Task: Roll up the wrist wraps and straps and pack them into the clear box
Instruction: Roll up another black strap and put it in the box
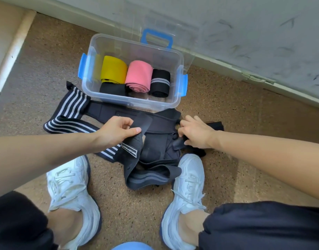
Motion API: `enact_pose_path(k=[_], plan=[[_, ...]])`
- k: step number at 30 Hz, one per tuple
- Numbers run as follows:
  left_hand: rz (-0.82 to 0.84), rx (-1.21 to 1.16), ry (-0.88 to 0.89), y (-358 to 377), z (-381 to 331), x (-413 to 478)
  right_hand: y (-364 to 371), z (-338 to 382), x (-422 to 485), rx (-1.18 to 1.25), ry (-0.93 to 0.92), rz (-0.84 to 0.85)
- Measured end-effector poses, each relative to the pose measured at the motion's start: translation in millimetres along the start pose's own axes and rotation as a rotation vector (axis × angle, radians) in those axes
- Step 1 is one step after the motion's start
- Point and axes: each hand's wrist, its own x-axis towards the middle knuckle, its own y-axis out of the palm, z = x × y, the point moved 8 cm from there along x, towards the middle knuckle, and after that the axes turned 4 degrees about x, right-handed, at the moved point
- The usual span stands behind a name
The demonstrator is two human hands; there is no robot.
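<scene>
A clear box [94, 56] with blue latches stands on the floor ahead of me. It holds a yellow roll [114, 69], a pink roll [139, 74], a black roll with a grey stripe [160, 82] and a plain black roll [112, 89]. A tangled heap of black wraps and straps [155, 148] lies between the box and my shoes. My left hand [115, 130] pinches the end of a black wrap with a white label [130, 148]. My right hand [194, 131] grips a black strap [214, 125] at the heap's right edge.
A black wrap with white stripes [68, 114] trails to the left of the heap. The box's clear lid [155, 38] with a blue handle leans on the wall behind it. My two white shoes [72, 192] flank the heap. A wall and skirting run along the back right.
</scene>
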Motion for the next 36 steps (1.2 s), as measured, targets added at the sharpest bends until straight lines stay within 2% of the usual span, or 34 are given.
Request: enact_pose_path(k=[5,8,14,19,25,31,36], plan=[[-0.02,-0.008,-0.006,-6,-4,1,-26,-24,-18,0.529,0.099,0.058],[0.002,-0.055,0.031,-3,-25,-1,-72,-37,-37,0.724,0.125,0.057],[-0.008,-0.168,0.108,-8,-89,-23,-170,-42,-87,0.792,0.129,-0.162],[-0.032,-0.073,0.21,-30,-150,-58,-238,-31,-146,0.781,0.138,-0.33],[-0.056,-0.001,0.292,-59,-224,-120,-311,4,-203,1.07,0.028,-0.517],[-0.119,-0.021,0.389,-85,-274,-174,-324,68,-209,1.323,-0.136,-0.398],[-0.12,-0.069,0.422,-88,-284,-186,-322,71,-199,1.463,-0.107,-0.664]])
